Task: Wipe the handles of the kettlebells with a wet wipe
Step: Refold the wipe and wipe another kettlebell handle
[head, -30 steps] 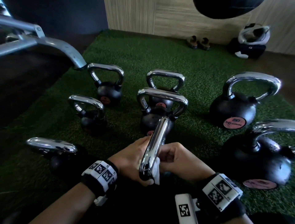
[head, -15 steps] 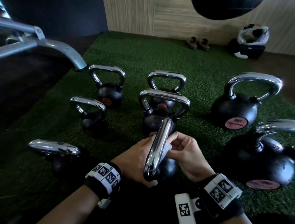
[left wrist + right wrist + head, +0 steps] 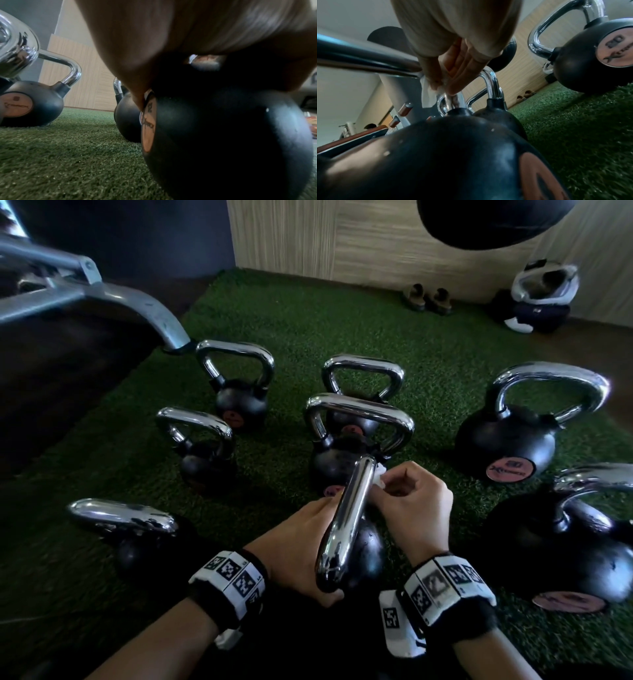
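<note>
Kettlebells sit all around you on the green mat (image 3: 308, 313), and the nearest kettlebell (image 3: 368, 546) is right between your hands. Its shiny handle (image 3: 346, 518) points away from you in the head view. Your left hand (image 3: 291, 546) is on the left side of that handle, near the end closest to you. Your thumb curls under that end, so it looks like you hold the handle, but the left wrist view is too close and blurry to be sure. Your right hand (image 3: 411, 501) is on the right side of the handle, up by its far end. Your right fingers (image 3: 462, 70) pinch a white wipe (image 3: 428, 93) against the metal there, and a loose flap of the wipe hangs down. The black ball of this kettlebell rests on the mat below your hands.

A second kettlebell (image 3: 342, 453) stands just behind the one you hold. A big kettlebell (image 3: 507, 440) stands to the right, well apart from your hands. A grey metal bar (image 3: 102, 292) reaches in from the left. A pair of shoes (image 3: 428, 297) sits by the far wall.
</note>
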A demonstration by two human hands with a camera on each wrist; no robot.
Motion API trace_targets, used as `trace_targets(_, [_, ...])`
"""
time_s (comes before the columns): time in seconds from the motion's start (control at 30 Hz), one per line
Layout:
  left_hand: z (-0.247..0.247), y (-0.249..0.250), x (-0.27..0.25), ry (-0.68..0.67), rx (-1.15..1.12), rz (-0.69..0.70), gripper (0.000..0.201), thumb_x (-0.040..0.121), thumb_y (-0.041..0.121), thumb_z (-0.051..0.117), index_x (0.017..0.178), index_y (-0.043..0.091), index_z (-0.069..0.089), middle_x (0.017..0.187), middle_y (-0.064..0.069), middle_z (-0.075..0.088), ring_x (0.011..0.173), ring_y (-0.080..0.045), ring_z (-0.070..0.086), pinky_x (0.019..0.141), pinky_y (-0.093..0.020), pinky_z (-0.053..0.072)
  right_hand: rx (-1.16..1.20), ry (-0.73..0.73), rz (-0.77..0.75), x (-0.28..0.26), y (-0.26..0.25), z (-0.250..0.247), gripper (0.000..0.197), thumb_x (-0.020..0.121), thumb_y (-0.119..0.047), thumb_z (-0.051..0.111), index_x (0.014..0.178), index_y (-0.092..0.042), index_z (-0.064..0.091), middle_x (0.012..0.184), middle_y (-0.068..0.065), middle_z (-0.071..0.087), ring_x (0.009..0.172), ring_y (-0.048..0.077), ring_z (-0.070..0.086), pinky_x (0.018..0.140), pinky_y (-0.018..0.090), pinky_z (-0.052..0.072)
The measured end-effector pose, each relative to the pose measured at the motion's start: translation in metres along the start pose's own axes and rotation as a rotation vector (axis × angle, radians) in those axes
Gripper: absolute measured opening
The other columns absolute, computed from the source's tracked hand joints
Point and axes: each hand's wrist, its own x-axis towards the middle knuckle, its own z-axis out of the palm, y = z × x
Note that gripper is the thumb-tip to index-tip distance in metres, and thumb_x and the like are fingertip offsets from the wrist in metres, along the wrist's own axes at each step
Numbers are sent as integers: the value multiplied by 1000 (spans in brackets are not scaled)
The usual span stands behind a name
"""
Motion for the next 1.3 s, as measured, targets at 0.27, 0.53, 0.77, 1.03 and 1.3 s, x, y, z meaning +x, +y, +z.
trace_targets(0.27, [3,-5,2,13,22,-2,122,58,44,96,156,20,29,152,4,36,142,-15,38,120,-37,36,-117,2,135,4,-4,11,19,66,-19,86,63,-17,68,56,-5,67,50,8,60,50,25,54])
trace_targets(0.53, [-1,6,-3,38,10,-27,121,60,32,100,155,10,29,153,2,34,144,-11,32,120,-12,21,-248,-78,119,6,-11,11,15,70,-14,81,61,-15,69,54,-3,65,51,10,62,48,18,48])
trace_targets(0.77, [-21,-6,-6,-199,54,-128,114,80,26,86,163,40,9,168,17,20,152,1,24,122,-20,28,-313,-244,107,8,-1,0,20,68,-22,85,64,-13,68,63,-2,69,61,16,65,54,26,54])
trace_targets(1.03, [-54,82,-46,187,-30,-218,83,74,65,82,146,35,55,134,24,64,123,11,57,107,-17,44,-188,-259,-177,36,-4,-18,26,83,-5,67,95,-28,67,89,-12,73,75,11,69,69,30,58])
trace_targets(1.3, [-47,103,-40,186,94,-208,73,70,37,88,137,26,62,101,7,69,92,-10,69,83,-34,55,-208,-552,-378,47,-4,-18,50,74,2,73,112,-29,75,105,-21,72,97,-24,57,85,-4,37])
